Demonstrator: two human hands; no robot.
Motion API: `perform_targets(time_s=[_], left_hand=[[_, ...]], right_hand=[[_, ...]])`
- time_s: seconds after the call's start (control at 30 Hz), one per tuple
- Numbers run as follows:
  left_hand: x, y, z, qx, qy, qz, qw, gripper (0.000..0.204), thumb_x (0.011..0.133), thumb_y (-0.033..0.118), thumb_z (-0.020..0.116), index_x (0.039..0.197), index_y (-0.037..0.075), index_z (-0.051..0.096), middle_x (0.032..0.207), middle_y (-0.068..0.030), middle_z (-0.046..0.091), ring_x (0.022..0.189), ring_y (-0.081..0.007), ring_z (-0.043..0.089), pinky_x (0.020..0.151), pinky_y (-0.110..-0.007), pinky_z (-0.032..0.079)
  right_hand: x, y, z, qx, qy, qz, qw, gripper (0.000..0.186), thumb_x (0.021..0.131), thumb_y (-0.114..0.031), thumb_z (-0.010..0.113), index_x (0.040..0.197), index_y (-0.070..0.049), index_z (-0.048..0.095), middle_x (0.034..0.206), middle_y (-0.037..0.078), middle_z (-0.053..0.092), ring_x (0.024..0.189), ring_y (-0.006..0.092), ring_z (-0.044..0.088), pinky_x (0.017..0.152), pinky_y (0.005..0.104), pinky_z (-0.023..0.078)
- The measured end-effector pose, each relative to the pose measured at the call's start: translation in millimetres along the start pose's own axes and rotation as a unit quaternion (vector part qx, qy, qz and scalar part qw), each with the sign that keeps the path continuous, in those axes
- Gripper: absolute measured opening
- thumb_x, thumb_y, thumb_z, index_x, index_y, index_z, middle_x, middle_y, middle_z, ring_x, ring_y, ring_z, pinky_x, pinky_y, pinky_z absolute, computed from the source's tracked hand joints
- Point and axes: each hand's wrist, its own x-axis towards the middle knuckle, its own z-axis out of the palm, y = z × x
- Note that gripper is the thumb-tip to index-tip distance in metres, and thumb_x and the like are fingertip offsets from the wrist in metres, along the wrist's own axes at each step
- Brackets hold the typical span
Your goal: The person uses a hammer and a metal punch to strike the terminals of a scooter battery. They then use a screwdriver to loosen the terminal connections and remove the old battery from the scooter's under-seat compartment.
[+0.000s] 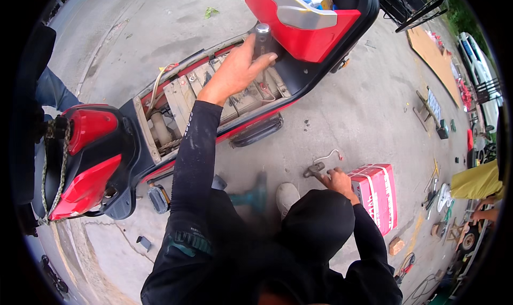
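Note:
My left hand [235, 72] is closed around the dark handle of an upright screwdriver [262, 31] with a shiny metal cap. Its shaft points down into the open floor compartment of a red and black electric scooter [93, 179]. Dusty grey-beige battery blocks [184, 94] lie in that compartment, with loose wires beside them. Low on the right, my right hand [339, 183] grips what looks like a hammer [314, 170], its grey-brown head showing past the fingers. That hand is beside a pink strapped box [377, 195].
A blurred teal power tool [254, 198] is on the ground near my shoe [287, 195]. A short wire [328, 156] with a red end lies beyond the right hand. Scattered tools [432, 195] and a brick piece [396, 246] lie rightward. Another person's yellow-clad leg [475, 182] is at far right.

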Motion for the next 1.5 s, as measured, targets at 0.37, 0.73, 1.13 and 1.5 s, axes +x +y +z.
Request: perform_targets(time_s=[0.37,0.73,1.13,1.5], left_hand=[[7,5,2,0.012,-0.017,0.04,0.999,0.046,0.097,0.032,0.07,0.128,0.0,0.06,0.109,-0.0189,0.075,0.099,-0.0288,0.071,0.088,-0.04,0.053],[31,-16,-13,0.08,-0.092,0.051,0.991,0.033,0.1,0.021,0.067,0.128,0.003,0.066,0.123,-0.0146,0.071,0.114,-0.0221,0.064,0.1,-0.036,0.05],[-3,-23,60,0.032,0.169,0.101,0.98,0.03,0.101,0.019,0.065,0.126,0.002,0.066,0.124,-0.0148,0.07,0.117,-0.0222,0.064,0.1,-0.035,0.05],[-15,-11,-13,0.075,0.029,0.097,0.992,0.029,0.095,0.017,0.071,0.12,0.002,0.068,0.117,-0.0183,0.072,0.11,-0.0252,0.068,0.091,-0.038,0.054]], right_hand=[[195,-312,-320,-0.067,0.487,-0.491,0.72,0.022,0.087,-0.014,0.065,0.102,0.001,0.069,0.081,0.011,0.069,0.076,0.0335,0.07,0.068,0.048,0.056],[169,-328,-329,-0.146,0.149,-0.382,0.9,0.066,0.102,-0.056,0.046,0.091,0.001,0.076,0.089,0.023,0.075,0.089,0.04,0.072,0.082,0.0479,0.057],[155,-320,-325,-0.099,0.256,-0.459,0.845,0.049,0.098,-0.042,0.056,0.08,-0.001,0.076,0.077,0.021,0.072,0.078,0.0385,0.072,0.071,0.0476,0.056],[203,-319,-309,-0.019,0.288,-0.516,0.806,0.038,0.093,-0.032,0.06,0.077,0.0,0.072,0.078,0.024,0.071,0.078,0.041,0.071,0.073,0.0512,0.057]])
